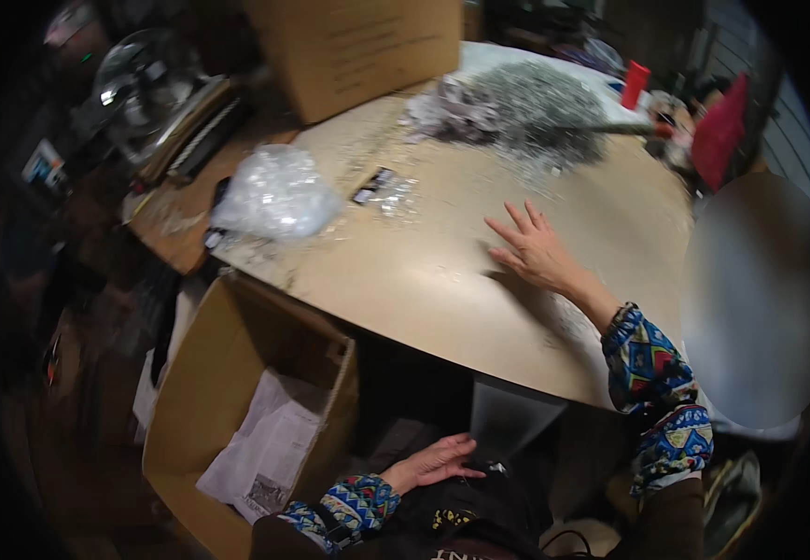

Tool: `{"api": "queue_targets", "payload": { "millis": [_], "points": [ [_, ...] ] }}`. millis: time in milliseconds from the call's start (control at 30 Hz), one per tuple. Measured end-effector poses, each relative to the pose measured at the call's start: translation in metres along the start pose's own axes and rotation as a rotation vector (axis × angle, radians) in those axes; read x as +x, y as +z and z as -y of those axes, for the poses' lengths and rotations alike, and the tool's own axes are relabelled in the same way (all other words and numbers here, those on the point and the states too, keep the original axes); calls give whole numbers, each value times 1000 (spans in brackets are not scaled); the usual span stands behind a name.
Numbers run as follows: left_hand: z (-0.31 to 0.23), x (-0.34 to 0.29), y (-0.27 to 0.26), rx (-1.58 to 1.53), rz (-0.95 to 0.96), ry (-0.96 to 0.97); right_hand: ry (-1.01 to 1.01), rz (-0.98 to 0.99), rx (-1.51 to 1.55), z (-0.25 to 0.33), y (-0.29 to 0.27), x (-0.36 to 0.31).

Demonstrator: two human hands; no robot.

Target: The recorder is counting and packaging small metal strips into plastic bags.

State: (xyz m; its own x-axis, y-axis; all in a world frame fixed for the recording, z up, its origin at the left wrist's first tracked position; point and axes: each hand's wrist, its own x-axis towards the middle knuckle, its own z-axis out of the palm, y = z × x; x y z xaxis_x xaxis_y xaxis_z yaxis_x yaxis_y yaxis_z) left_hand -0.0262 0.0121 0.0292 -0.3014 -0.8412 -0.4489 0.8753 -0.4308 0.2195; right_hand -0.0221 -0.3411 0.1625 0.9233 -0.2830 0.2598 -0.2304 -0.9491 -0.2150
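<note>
My right hand [537, 252] is held over the tan tabletop [396, 280], its fingers spread and nothing in them. A faint shadow lies under it, so it seems just above the surface. Beyond its fingertips is a heap of thin silvery pieces [550, 112], too fine to name, with crumpled greyish plastic [452, 110] at its left side. My left hand [438, 462] is low in front of my dark clothing, fingers stretched out and holding nothing visible. Close by it, below the table edge, hangs a translucent plastic sheet or bin [512, 415]. Both forearms wear patterned sleeve covers.
An open cardboard box [186, 411] with papers [270, 439] inside stands left of me. On the table are a clear plastic bag [279, 191], a small dark packet [373, 185] and a large carton [358, 56]. A pale round disc [760, 299] is at right, a red cylinder [635, 84] behind.
</note>
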Motion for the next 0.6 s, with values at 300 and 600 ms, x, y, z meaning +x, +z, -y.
{"api": "queue_targets", "payload": {
  "millis": [300,600],
  "points": [
    [-7,19,14,167,-41,79,27,286,105,-19,22,48],
    [-4,37,-12,128,96,-39,62,434,150,6,-44,-84]
  ]
}}
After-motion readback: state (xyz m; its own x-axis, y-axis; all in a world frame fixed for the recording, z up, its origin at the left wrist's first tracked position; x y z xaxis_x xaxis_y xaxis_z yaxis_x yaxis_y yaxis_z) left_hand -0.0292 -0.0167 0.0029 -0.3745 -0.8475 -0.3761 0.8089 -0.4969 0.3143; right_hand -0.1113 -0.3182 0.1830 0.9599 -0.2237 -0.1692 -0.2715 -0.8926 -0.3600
